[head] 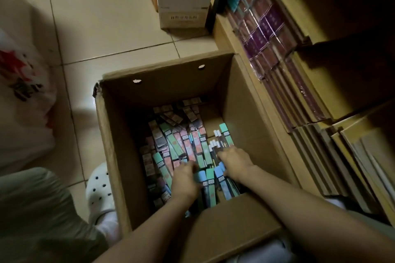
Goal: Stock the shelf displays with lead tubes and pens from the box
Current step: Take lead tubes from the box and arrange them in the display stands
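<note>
Head view shows both hands down in the cardboard box [119,134]. Left hand [184,179] grips a blue lead tube [201,177]. Right hand [236,163] curls its fingers around more tubes [220,174].

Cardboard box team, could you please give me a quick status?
Both hands, left hand and right hand, in cardboard box, gripping lead tubes. Nothing lifted. No obstruction.

One open cardboard box [119,134] sat on the floor, packed with dozens of lead tubes [171,145], too many to count. Two hands were in it, left hand [184,179] and right hand [236,163]. One white box [183,0] stood beyond, one white clog [99,190] alongside.
</note>
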Available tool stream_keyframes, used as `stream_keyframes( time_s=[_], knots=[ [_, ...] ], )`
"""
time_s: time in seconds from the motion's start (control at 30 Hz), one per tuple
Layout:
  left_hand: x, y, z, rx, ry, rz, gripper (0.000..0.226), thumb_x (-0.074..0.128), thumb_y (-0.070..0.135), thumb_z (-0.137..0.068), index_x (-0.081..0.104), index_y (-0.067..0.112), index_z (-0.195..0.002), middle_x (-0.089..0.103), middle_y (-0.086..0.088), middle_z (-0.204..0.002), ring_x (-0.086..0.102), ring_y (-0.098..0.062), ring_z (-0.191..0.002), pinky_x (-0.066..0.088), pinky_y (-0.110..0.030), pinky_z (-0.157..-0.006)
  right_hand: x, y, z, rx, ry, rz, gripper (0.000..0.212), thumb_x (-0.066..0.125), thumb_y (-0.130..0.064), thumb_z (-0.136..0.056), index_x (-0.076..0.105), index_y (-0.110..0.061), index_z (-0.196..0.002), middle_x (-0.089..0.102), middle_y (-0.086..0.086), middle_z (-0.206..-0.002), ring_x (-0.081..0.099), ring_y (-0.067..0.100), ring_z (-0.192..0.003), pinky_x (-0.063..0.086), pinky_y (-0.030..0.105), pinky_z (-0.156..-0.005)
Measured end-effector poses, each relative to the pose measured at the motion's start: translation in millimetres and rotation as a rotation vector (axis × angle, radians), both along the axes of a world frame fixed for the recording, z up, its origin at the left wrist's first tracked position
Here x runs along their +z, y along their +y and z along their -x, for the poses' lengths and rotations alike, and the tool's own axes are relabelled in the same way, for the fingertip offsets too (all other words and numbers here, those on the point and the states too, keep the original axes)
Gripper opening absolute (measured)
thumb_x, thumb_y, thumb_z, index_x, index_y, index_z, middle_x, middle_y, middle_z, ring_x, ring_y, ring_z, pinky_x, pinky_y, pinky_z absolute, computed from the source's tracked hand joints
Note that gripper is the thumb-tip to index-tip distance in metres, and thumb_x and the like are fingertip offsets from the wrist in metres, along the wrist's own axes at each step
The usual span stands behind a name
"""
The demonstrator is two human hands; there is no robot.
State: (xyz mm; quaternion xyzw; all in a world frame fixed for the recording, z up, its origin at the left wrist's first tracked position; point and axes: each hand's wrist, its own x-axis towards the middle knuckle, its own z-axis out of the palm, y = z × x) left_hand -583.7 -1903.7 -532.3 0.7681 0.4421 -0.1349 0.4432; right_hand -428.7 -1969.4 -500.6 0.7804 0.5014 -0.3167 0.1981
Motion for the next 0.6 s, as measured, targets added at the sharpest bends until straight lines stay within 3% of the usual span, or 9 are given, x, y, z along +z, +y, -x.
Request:
stream_keyframes(
  time_s=[0.23,0.37,0.47,0.6],
  knots=[
    [2.6,-10.4,2.0,0.032,-0.073,0.056,0.051,0.078,0.006,-0.076,0.053,0.023,-0.118,0.046,0.001,-0.125,0.046,-0.017,-0.118,0.046,-0.034,-0.102,3.0,6.5,-4.0,-0.352,0.17,-0.198,0.03,0.075,-0.017,-0.083,0.06,-0.018,-0.108,0.054,0.003,-0.122,0.056,0.022,-0.107,0.051,0.039,-0.093],
    [3.5,-12.4,7.5,0.179,-0.07,0.19,0.032,0.075,0.011,-0.081,0.053,0.022,-0.102,0.057,0.001,-0.112,0.054,-0.014,-0.104,0.049,-0.028,-0.089,13.3,11.3,-6.3,-0.581,0.23,-0.392,0.025,0.073,-0.017,-0.086,0.063,-0.017,-0.108,0.059,0.003,-0.113,0.06,0.017,-0.096,0.054,0.033,-0.085],
    [6.9,-7.1,5.4,0.384,-0.091,0.191,0.029,0.072,0.02,-0.086,0.061,0.013,-0.112,0.064,-0.004,-0.107,0.058,-0.018,-0.099,0.05,-0.032,-0.087,25.0,7.0,-7.2,-0.713,0.289,-0.52,0.019,0.071,-0.016,-0.088,0.067,-0.018,-0.106,0.066,0.0,-0.097,0.062,0.011,-0.083,0.051,0.021,-0.073],
    [22.3,5.8,-4.2,0.63,-0.287,0.284,0.019,0.055,0.021,-0.098,0.06,0.013,-0.115,0.066,-0.004,-0.103,0.063,-0.025,-0.101,0.054,-0.036,-0.082,37.7,1.1,-6.5,-0.794,0.36,-0.591,0.026,0.074,-0.017,-0.085,0.071,-0.015,-0.111,0.069,-0.003,-0.091,0.064,0.008,-0.081,0.052,0.018,-0.076]
  ],
)
